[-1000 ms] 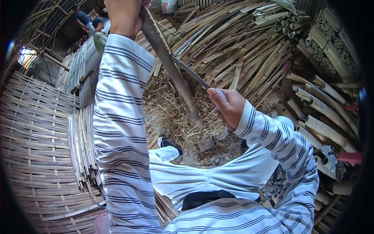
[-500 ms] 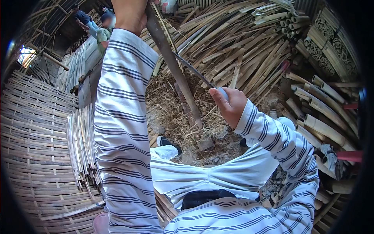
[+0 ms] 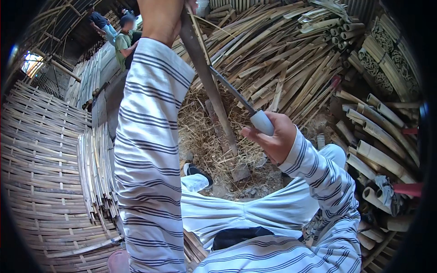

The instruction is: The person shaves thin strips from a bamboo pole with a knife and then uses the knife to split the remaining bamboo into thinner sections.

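My right hand (image 3: 278,135) is closed round the light grey handle of a knife (image 3: 262,123). Its narrow dark blade points up and left, and the tip end meets a thin bamboo strip (image 3: 200,38) beside a slanting wooden post (image 3: 205,77). At the top edge is my left hand (image 3: 160,20), with most of its fingers cut off by the frame. The upper end of the strip runs to those fingers, which seem closed on it. Below, the post's foot stands among pale shavings (image 3: 198,125) between my legs.
A large heap of split bamboo (image 3: 273,50) lies ahead. Bamboo tubes (image 3: 382,154) are stacked at the right, with bundled coils (image 3: 371,61) above. Woven bamboo matting (image 3: 50,173) and a strip bundle (image 3: 93,168) lie at left. Another person (image 3: 124,43) is at the far left.
My right hand has turned and shifted slightly down and right, so more of the knife handle shows. My left arm and the post appear a little farther right.
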`<state>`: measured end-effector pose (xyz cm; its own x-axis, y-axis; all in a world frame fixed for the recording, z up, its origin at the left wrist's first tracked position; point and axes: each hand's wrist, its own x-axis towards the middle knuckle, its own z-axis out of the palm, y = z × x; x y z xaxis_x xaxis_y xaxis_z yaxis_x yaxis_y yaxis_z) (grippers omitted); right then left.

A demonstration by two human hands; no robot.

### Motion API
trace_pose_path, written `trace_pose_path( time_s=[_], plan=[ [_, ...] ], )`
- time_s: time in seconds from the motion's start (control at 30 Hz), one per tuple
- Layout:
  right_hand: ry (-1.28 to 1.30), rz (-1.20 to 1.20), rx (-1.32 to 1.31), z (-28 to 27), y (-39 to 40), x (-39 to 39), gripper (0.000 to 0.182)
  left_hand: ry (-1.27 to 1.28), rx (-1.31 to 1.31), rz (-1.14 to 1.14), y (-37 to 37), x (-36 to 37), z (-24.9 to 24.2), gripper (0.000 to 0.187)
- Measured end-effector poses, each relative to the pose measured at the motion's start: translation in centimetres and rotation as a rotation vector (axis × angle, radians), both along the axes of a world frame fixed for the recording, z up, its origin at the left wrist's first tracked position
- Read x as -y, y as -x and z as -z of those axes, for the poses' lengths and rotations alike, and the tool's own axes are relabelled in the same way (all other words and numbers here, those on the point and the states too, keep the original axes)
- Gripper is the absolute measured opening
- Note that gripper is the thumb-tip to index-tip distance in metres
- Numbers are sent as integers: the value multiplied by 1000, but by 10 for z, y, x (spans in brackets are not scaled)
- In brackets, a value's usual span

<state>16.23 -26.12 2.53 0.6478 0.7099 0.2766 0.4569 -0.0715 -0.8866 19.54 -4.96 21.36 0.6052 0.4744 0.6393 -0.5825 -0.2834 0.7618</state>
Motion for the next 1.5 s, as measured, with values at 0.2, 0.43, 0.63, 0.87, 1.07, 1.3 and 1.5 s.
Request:
trace_pose_path(
  time_s=[0.2,0.43,0.63,0.87,1.07,1.3,1.5],
  plan=[
    [48,-211,-891,-28,-20,9,34,126,25,3,-11,8,0,32],
    [227,-35,-196,-1,-12,10,25,-73,37,-402,-10,2,-2,27],
    [279,85,-154,-19,-6,16,42,-96,60,-324,-2,4,0,26],
    [144,188,-21,-54,3,12,40,-178,72,-277,5,17,2,31],
    [-74,76,-314,-109,-13,-2,48,-191,149,-236,6,43,2,35],
    [-119,152,-208,-109,-17,-18,51,-172,217,-255,0,41,6,41],
    [65,230,318,34,-5,-31,51,-200,166,-380,5,34,7,45]
  ],
)
